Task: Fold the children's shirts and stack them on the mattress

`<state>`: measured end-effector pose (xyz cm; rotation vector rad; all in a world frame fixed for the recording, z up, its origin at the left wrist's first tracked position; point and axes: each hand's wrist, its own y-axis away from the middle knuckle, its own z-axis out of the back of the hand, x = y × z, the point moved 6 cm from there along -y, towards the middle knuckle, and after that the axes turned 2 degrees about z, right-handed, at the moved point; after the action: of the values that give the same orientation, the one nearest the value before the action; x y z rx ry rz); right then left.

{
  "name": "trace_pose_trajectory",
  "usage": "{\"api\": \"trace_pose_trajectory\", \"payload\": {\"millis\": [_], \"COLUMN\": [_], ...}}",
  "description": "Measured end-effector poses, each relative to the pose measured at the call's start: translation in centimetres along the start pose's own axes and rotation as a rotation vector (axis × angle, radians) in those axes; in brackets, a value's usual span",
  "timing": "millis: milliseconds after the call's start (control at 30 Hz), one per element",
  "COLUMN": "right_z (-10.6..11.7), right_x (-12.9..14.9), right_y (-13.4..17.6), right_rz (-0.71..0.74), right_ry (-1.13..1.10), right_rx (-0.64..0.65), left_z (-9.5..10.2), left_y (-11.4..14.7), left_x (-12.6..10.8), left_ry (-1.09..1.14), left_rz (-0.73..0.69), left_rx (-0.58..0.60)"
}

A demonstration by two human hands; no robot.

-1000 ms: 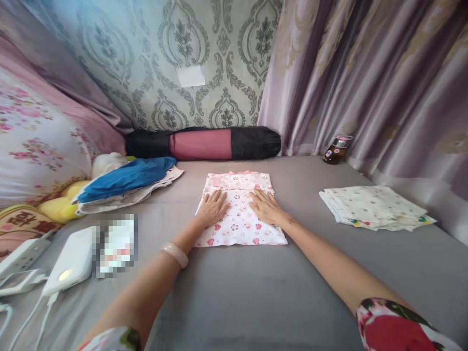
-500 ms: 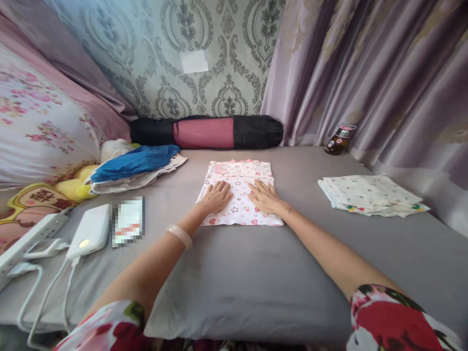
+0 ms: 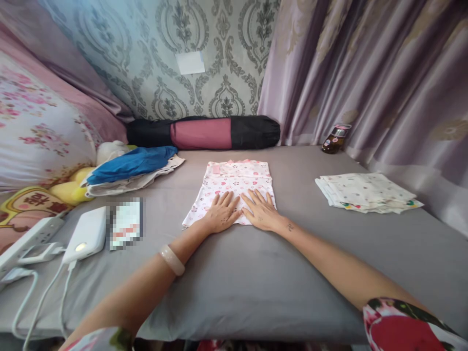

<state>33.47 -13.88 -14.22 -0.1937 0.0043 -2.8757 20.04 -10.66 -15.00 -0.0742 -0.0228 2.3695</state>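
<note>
A white garment with pink and red prints (image 3: 237, 183) lies folded flat on the grey sheet in front of me. Its far part is turned over in a band, with a pink ruffled edge at the top. My left hand (image 3: 223, 212) rests palm down on the near left part of the cloth, fingers spread. Beside it, my right hand (image 3: 260, 209) lies flat on the near right part, its fingers also spread. The two thumbs almost meet. The near edge of the garment is partly hidden under my hands.
On the right lies a stack of folded printed cloths (image 3: 369, 191), with a dark bottle (image 3: 334, 139) behind it. A rolled mat in a bag (image 3: 201, 133) runs along the wall. At left are blue clothing (image 3: 133, 165), a white power bank (image 3: 86, 233) with cables, and a power strip (image 3: 31, 241).
Both hands have slid toward me and closer together, down to the garment's near edge. The garment's near left corner now spreads farther left. The view has shifted slightly.
</note>
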Motion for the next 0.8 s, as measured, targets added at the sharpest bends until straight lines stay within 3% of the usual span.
{"api": "trace_pose_trajectory", "payload": {"millis": [233, 367, 533, 800], "right_z": [0.4, 0.7, 0.8, 0.8], "right_x": [-0.2, -1.7, -4.0, -4.1], "right_y": [1.3, 3.6, 5.8, 5.9], "right_rz": [0.044, 0.134, 0.149, 0.151], "right_ry": [-0.027, -0.051, -0.097, -0.097], "right_rx": [0.028, 0.042, 0.061, 0.040], "left_z": [0.6, 1.0, 1.0, 1.1], "left_y": [1.5, 4.1, 6.4, 6.6], "left_x": [0.7, 3.2, 6.2, 6.2], "left_ry": [0.078, 0.089, 0.089, 0.095], "left_rz": [-0.064, -0.052, 0.013, 0.012], "left_rx": [0.051, 0.075, 0.067, 0.056]}}
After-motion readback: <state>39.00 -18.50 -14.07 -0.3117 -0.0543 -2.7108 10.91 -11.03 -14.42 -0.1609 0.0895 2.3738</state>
